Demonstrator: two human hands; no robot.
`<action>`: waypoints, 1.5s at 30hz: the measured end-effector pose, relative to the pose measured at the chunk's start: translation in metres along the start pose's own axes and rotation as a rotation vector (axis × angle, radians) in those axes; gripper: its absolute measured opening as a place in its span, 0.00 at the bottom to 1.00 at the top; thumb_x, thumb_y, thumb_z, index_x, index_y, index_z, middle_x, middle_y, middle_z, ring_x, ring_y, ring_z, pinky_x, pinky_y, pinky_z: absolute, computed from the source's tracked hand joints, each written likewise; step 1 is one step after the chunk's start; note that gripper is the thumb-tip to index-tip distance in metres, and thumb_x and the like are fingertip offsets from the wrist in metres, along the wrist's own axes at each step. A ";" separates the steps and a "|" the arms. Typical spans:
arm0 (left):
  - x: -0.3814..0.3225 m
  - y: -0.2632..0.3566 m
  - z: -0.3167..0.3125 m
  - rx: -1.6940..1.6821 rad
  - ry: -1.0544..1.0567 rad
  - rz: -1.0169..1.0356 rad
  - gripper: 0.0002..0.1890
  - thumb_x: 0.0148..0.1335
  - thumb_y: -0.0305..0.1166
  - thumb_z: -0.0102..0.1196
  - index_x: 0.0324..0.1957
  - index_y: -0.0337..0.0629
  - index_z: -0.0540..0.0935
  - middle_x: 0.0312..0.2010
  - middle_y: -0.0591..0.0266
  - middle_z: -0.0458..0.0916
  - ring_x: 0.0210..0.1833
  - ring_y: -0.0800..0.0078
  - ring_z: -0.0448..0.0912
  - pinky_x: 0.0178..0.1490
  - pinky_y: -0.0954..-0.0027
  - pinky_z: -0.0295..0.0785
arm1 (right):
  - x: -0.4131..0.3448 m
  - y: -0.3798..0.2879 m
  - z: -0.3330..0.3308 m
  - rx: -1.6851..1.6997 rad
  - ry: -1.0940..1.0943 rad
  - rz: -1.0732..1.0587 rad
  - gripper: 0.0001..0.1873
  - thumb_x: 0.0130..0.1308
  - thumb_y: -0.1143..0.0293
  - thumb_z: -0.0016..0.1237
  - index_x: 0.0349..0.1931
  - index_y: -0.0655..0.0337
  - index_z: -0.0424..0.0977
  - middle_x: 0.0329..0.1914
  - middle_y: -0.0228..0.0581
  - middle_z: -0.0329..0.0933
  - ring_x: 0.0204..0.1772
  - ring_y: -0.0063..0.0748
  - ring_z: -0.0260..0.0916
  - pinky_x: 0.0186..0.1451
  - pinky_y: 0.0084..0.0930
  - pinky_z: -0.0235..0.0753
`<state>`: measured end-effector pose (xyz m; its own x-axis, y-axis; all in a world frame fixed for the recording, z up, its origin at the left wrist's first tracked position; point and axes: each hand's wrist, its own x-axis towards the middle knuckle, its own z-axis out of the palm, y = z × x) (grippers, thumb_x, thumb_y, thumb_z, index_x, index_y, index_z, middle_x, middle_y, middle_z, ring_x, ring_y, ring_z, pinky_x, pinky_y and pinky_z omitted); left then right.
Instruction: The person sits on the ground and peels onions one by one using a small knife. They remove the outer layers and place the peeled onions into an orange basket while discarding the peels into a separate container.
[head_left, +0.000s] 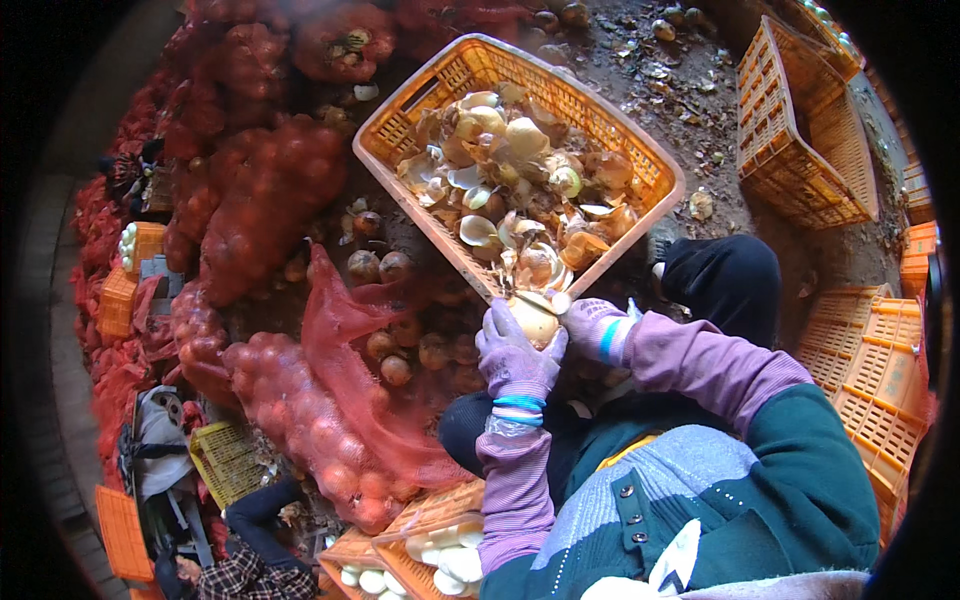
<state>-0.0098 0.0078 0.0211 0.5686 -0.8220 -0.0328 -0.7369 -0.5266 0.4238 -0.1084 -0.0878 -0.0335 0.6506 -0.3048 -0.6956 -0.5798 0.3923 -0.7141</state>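
Observation:
My left hand (517, 352), in a purple glove with blue and white bands at the wrist, holds a pale, partly peeled onion (534, 319) at the near corner of an orange plastic crate (420, 217). My gloved right hand (596, 324) is closed at the onion's right side, around a small tool whose pale end and thin blade (534, 301) lie over the onion's top; its exact kind is unclear. Loose onion skins (480, 231) and several onions fill much of the crate.
Red mesh sacks of onions (322, 442) lie to the left, with loose onions (394, 369) beside them. Crates of peeled onions (457, 559) stand near my left side. An orange crate (810, 142) and stacked crates (862, 375) are at right. Another person (255, 574) is at lower left.

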 end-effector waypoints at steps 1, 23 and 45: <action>-0.001 -0.001 0.003 -0.024 0.009 0.004 0.46 0.37 0.46 0.70 0.58 0.38 0.64 0.52 0.44 0.70 0.52 0.46 0.70 0.56 0.54 0.67 | 0.006 0.012 0.000 0.049 0.023 -0.089 0.23 0.68 0.57 0.34 0.53 0.66 0.68 0.43 0.54 0.77 0.47 0.47 0.76 0.50 0.39 0.73; -0.018 -0.013 -0.016 -1.846 0.101 -0.128 0.30 0.52 0.34 0.58 0.59 0.40 0.66 0.52 0.50 0.72 0.54 0.55 0.72 0.57 0.54 0.70 | -0.025 -0.005 -0.048 -0.436 0.328 -0.327 0.18 0.68 0.63 0.39 0.54 0.62 0.67 0.31 0.45 0.75 0.35 0.34 0.73 0.37 0.30 0.71; 0.003 -0.026 0.031 -0.679 0.123 0.041 0.40 0.51 0.43 0.66 0.61 0.34 0.64 0.51 0.49 0.73 0.53 0.66 0.74 0.57 0.68 0.69 | -0.070 -0.001 -0.006 -0.085 0.189 -0.411 0.13 0.64 0.67 0.42 0.47 0.60 0.71 0.23 0.45 0.74 0.28 0.32 0.74 0.33 0.31 0.71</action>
<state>-0.0002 0.0125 -0.0185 0.6123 -0.7864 0.0811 -0.3890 -0.2104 0.8969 -0.1563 -0.0717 0.0153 0.7385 -0.5766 -0.3496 -0.3357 0.1352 -0.9322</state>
